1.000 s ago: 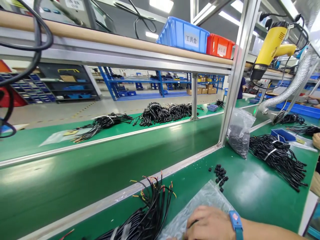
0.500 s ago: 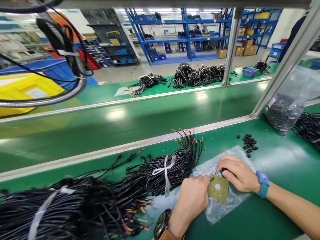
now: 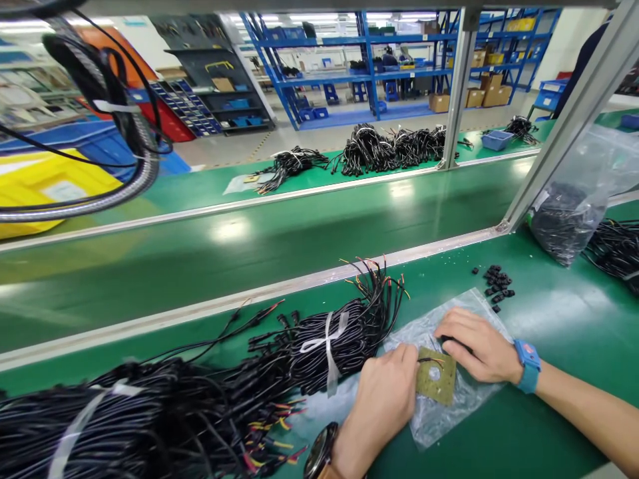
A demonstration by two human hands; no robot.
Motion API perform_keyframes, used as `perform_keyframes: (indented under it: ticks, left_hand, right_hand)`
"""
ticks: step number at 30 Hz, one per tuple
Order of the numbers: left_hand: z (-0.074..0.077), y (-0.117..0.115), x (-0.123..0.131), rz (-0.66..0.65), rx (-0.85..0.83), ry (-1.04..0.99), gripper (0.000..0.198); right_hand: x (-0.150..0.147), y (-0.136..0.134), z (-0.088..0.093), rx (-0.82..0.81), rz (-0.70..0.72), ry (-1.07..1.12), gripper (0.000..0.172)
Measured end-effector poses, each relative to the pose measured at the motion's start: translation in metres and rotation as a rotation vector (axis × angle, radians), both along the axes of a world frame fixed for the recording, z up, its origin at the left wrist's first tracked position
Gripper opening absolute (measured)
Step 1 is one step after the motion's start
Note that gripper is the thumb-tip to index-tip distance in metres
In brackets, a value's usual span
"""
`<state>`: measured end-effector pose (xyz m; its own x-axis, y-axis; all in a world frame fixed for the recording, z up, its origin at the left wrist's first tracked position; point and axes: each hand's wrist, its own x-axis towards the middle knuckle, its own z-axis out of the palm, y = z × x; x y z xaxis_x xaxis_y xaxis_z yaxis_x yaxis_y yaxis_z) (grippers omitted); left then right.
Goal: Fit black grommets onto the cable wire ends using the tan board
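My left hand (image 3: 389, 389) is closed on a thin black cable (image 3: 430, 360), whose fine orange-tipped wires stick out to the right. Those wires lie over a yellow-green square pad (image 3: 430, 392) with a whitish round spot in it. Across the pad, my right hand (image 3: 476, 346) pinches a small black part (image 3: 452, 341), mostly hidden by the fingers. Both hands are above a clear plastic bag (image 3: 434, 429) lying flat under the pad. Left of my left hand is a bundle of black cables (image 3: 327, 346) tied with a white strip.
A larger cable bundle (image 3: 120, 426) fills the lower left. Several small black parts (image 3: 498, 283) lie beyond my right hand. A filled plastic bag (image 3: 564, 219) stands by the slanted metal post (image 3: 554, 140). A green conveyor belt (image 3: 299, 226) runs behind a metal rail (image 3: 279, 289).
The wire ends beside my left hand have swung from pointing up to lying nearly level over the pad. My right hand has barely moved. The view has shifted slightly.
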<state>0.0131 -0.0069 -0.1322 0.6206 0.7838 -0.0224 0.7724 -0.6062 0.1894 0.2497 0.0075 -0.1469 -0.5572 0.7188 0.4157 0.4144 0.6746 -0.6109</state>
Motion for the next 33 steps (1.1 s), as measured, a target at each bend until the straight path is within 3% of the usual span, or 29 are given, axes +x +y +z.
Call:
perform_keyframes:
  ticks: [10, 13, 17, 21, 25, 33]
  left_hand:
    - [-0.003, 0.0, -0.001, -0.016, 0.035, -0.065, 0.016]
    - [-0.009, 0.0, -0.001, 0.04, 0.058, -0.147, 0.016]
    - [-0.014, -0.001, -0.001, 0.098, 0.101, -0.309, 0.018]
    - [-0.017, -0.002, -0.002, 0.147, 0.113, -0.474, 0.019]
    - [-0.02, -0.002, -0.003, 0.183, 0.125, -0.585, 0.016]
    - [-0.022, -0.002, -0.001, 0.17, 0.149, -0.63, 0.015]
  right_hand:
    - [-0.003, -0.001, 0.002, 0.016, -0.222, 0.048, 0.021]
    - [-0.004, -0.002, 0.006, -0.097, -0.269, 0.088, 0.017]
    - [-0.005, -0.003, 0.004, -0.384, -0.359, 0.231, 0.013]
    - [-0.006, -0.002, 0.0, -0.706, -0.265, 0.494, 0.029]
    - [-0.007, -0.003, 0.004, -0.93, -0.123, 0.673, 0.042]
    - [-0.014, -0.009, 0.003, -1.123, -0.065, 0.821, 0.037]
